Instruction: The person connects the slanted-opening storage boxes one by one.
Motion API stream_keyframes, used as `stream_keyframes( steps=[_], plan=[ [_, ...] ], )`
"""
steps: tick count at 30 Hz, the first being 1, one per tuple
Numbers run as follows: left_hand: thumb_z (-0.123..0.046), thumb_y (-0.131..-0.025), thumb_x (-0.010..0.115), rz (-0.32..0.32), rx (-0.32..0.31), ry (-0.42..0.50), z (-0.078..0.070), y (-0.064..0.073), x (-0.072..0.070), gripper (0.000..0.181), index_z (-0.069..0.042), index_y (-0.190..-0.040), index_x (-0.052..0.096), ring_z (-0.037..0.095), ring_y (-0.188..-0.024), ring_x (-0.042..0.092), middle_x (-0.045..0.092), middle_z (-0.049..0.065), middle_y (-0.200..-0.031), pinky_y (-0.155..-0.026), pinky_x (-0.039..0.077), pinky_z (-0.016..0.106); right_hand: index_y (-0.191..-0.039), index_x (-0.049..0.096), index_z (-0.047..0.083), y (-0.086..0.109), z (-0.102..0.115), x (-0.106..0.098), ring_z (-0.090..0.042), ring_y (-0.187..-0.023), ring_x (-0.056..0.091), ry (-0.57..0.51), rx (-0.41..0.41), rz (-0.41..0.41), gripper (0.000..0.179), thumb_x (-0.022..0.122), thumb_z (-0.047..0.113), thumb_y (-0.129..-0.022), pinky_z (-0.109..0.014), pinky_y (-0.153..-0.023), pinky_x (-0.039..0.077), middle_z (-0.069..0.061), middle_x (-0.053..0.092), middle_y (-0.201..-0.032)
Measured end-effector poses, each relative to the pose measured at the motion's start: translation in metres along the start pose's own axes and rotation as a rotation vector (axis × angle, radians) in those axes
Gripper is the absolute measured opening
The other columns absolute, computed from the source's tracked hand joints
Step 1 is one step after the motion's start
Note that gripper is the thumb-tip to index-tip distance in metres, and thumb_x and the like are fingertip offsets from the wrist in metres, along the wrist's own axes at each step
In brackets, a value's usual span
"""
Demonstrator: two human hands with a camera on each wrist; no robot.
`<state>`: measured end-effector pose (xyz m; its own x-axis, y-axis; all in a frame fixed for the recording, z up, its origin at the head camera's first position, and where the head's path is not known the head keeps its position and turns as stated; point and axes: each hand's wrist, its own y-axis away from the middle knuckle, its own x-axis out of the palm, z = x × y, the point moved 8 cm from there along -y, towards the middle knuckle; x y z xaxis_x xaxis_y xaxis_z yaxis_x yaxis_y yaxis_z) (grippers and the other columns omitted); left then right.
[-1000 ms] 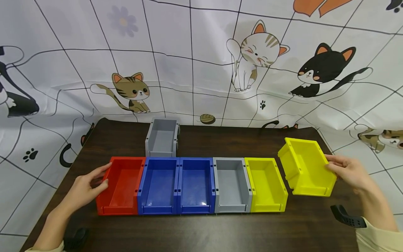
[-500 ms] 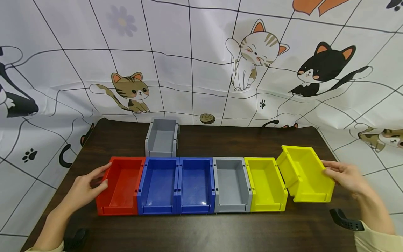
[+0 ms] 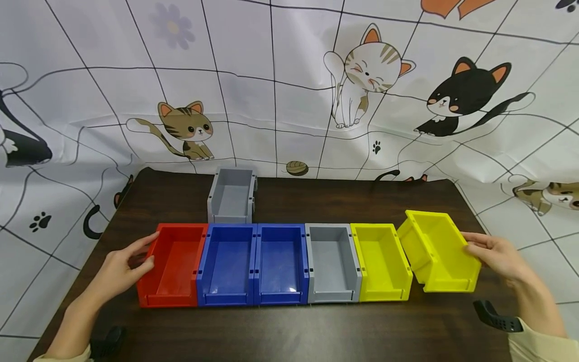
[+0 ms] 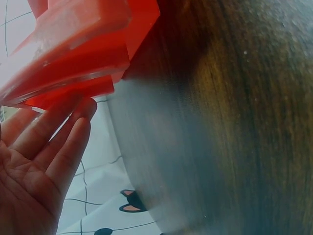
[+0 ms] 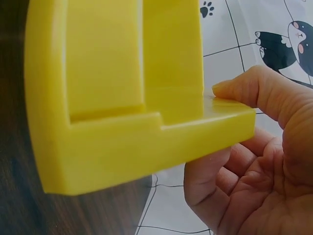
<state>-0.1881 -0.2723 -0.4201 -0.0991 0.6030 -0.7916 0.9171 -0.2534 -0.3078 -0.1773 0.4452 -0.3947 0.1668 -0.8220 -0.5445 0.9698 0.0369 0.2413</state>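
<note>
On the left, my left hand (image 3: 118, 271) touches the outer side of a red storage bin (image 3: 174, 266) with fairly straight fingers. The left wrist view shows its fingertips (image 4: 85, 107) against the red plastic. My right hand (image 3: 502, 256) pinches the right wall of a yellow bin (image 3: 445, 251) between thumb and fingers. This bin is tilted, its lower left side close to a second yellow bin (image 3: 382, 266); whether they touch I cannot tell. In the right wrist view the thumb lies over the wall of the held yellow bin (image 5: 112, 147), with fingers behind it.
Two blue bins (image 3: 226, 266) and a grey bin (image 3: 333, 266) stand side by side between the red and yellow ones. Another grey bin (image 3: 232, 196) stands behind the row. The dark wooden table (image 3: 289, 332) ends at a cat-print cloth (image 3: 267, 100).
My right hand has brought the tilted yellow bin slightly left and toward me, closer to the row. The left hand stays at the red bin.
</note>
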Motion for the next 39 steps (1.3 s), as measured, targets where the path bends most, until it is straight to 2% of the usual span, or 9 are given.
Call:
stream_keyframes(
  steps=[4,12,18,21,25,29,33,36,39],
  plan=[
    [0.008,-0.075,0.067,0.005,-0.007,0.004,0.000,0.000,0.001,0.055,0.006,-0.128,0.051,0.042,-0.086,0.063,0.058,0.032,-0.115,-0.066,0.054,0.045,-0.131,0.033,-0.022,-0.002,0.001,0.002,-0.012,-0.072,0.064,0.097,0.032,-0.004,0.054,0.050,0.016,-0.097,-0.029,-0.062,0.055,-0.002,0.068,-0.091],
    [0.008,-0.075,0.068,-0.006,0.007,-0.002,0.000,0.000,0.000,0.055,0.006,-0.127,0.052,0.041,-0.083,0.064,0.059,0.031,-0.112,-0.063,0.056,0.038,-0.128,0.043,-0.018,-0.005,-0.001,0.003,-0.013,-0.071,0.065,0.062,0.017,-0.010,0.047,0.052,0.014,-0.096,-0.029,-0.061,0.055,0.005,0.069,-0.088],
    [0.007,-0.075,0.068,-0.002,0.001,0.005,0.001,0.000,0.001,0.055,0.006,-0.128,0.052,0.041,-0.084,0.064,0.060,0.031,-0.112,-0.063,0.056,0.040,-0.126,0.037,-0.025,-0.002,0.001,0.005,-0.010,-0.070,0.065,0.132,-0.036,-0.033,0.050,0.054,0.011,-0.095,-0.026,-0.060,0.056,-0.011,0.070,-0.090],
    [0.007,-0.076,0.068,0.008,-0.016,0.011,0.003,0.000,0.001,0.056,0.005,-0.129,0.051,0.043,-0.086,0.063,0.059,0.032,-0.113,-0.065,0.056,0.041,-0.128,0.045,-0.016,-0.001,-0.001,0.006,-0.007,-0.069,0.065,0.130,-0.067,-0.045,0.043,0.056,0.008,-0.093,-0.024,-0.058,0.055,-0.004,0.071,-0.087],
    [0.007,-0.075,0.069,-0.004,-0.014,0.011,0.004,0.001,-0.001,0.057,0.005,-0.129,0.051,0.043,-0.086,0.062,0.058,0.032,-0.114,-0.066,0.055,0.020,-0.128,0.055,0.005,0.001,-0.001,0.006,-0.006,-0.070,0.065,0.104,-0.100,-0.040,0.035,0.057,0.008,-0.093,-0.022,-0.058,0.055,0.009,0.070,-0.085],
    [0.008,-0.074,0.069,-0.013,-0.004,0.007,0.003,0.001,-0.002,0.057,0.005,-0.128,0.052,0.044,-0.086,0.062,0.058,0.032,-0.115,-0.067,0.045,0.003,-0.133,0.047,-0.006,0.003,0.005,0.005,-0.007,-0.070,0.064,0.148,-0.112,-0.032,0.042,0.054,0.012,-0.095,-0.023,-0.059,0.054,0.007,0.070,-0.088],
    [0.007,-0.075,0.069,0.000,-0.021,0.008,0.005,0.000,-0.001,0.056,0.005,-0.129,0.051,0.045,-0.087,0.062,0.057,0.033,-0.116,-0.066,0.056,0.025,-0.139,0.035,-0.010,0.005,0.025,0.000,-0.001,-0.081,0.058,0.330,-0.165,-0.179,0.056,0.053,0.022,-0.096,-0.022,-0.063,0.050,-0.020,0.064,-0.111],
    [0.006,-0.076,0.068,0.009,-0.030,0.010,0.005,0.000,0.000,0.056,0.005,-0.129,0.050,0.045,-0.087,0.062,0.056,0.034,-0.116,-0.065,0.055,0.043,-0.144,0.032,-0.002,0.005,0.052,0.006,-0.023,-0.110,0.054,0.424,-0.336,-0.297,0.058,0.056,0.018,-0.094,-0.042,-0.092,0.045,-0.034,0.043,-0.133],
    [0.007,-0.075,0.069,0.007,-0.026,0.003,0.005,0.000,0.000,0.056,0.006,-0.129,0.051,0.045,-0.087,0.062,0.057,0.033,-0.116,-0.064,0.055,0.043,-0.146,0.032,0.009,0.003,0.071,0.027,-0.040,-0.132,0.031,0.483,-0.490,-0.281,0.064,0.061,0.016,-0.090,-0.062,-0.106,0.020,-0.027,0.029,-0.146]
  ],
)
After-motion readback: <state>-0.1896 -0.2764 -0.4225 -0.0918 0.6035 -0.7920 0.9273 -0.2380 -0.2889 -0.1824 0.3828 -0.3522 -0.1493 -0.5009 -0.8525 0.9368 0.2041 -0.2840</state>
